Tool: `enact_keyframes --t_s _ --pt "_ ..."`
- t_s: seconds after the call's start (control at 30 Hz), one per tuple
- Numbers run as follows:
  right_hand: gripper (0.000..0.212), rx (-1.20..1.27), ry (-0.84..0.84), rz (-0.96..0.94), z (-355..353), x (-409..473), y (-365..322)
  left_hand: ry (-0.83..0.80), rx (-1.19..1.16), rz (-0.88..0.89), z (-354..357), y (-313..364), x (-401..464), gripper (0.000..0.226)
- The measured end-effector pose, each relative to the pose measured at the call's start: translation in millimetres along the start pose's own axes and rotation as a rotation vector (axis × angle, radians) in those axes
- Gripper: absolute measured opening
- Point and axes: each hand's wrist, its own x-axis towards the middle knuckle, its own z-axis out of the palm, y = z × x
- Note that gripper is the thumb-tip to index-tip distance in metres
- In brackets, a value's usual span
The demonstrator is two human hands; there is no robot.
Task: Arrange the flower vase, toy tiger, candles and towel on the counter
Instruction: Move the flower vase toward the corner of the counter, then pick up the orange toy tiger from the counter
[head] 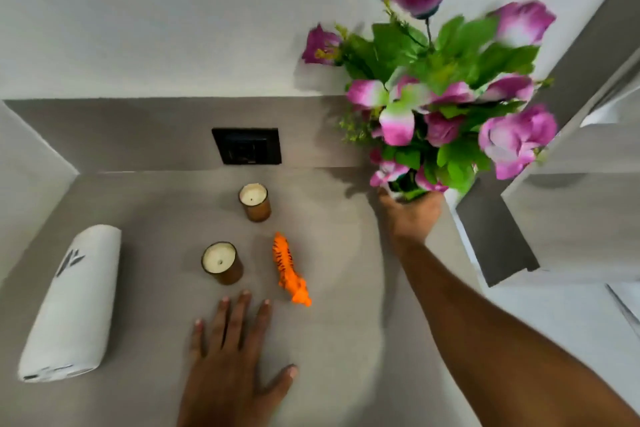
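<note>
My right hand (410, 215) is wrapped around the flower vase (401, 189) at the counter's far right; purple and pink flowers (440, 94) with green leaves hide nearly all of the vase. My left hand (232, 357) lies flat on the grey counter (329, 253), fingers spread, holding nothing. Just beyond its fingertips stands a brown glass candle (221, 262). A second candle (254, 201) stands farther back. The orange toy tiger (289, 269) lies to the right of the near candle. A rolled white towel (72, 302) lies at the left.
A black wall socket (246, 146) sits in the grey backsplash behind the candles. A white wall rises above it. A grey partition edge (491, 232) and a white ledge border the counter on the right.
</note>
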Motion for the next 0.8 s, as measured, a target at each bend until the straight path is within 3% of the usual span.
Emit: enact_keyframes --t_s 0.13,0.23,0.27,0.37,0.43,0.5,0.63,0.7,0.8 --pt "0.081 0.007 -0.003 0.017 19 16 -6 -0.017 0.008 0.017 5 -5 0 0.099" --pt "0.1 -0.016 -0.041 -0.018 -13 -39 -3 -0.025 -0.02 0.019 1 -5 -4 0.097" --pt "0.095 -0.018 -0.082 -0.019 -28 -76 -3 -0.018 -0.041 0.016 -1 -5 -4 0.097" --pt "0.046 -0.045 -0.356 -0.193 -56 -189 -9 0.004 -0.081 0.032 2 -11 -4 0.096" --pt "0.055 -0.117 -0.539 -0.333 -46 -223 -19 0.044 -0.117 0.092 7 -31 -9 0.095" --pt "0.061 -0.22 -0.6 -0.43 -21 -215 -26 0.097 -0.115 0.1 13 -53 -16 0.095" --pt "0.035 -0.213 -0.369 -0.39 22 -159 -26 0.191 -0.089 0.083 20 -69 -23 0.096" --pt "0.036 -0.237 -0.279 -0.368 38 -125 -29 0.222 -0.09 0.089 20 -67 -21 0.094" --pt "0.044 -0.264 -0.277 -0.309 47 -89 -37 0.283 -0.205 0.042 14 -65 -9 0.087"
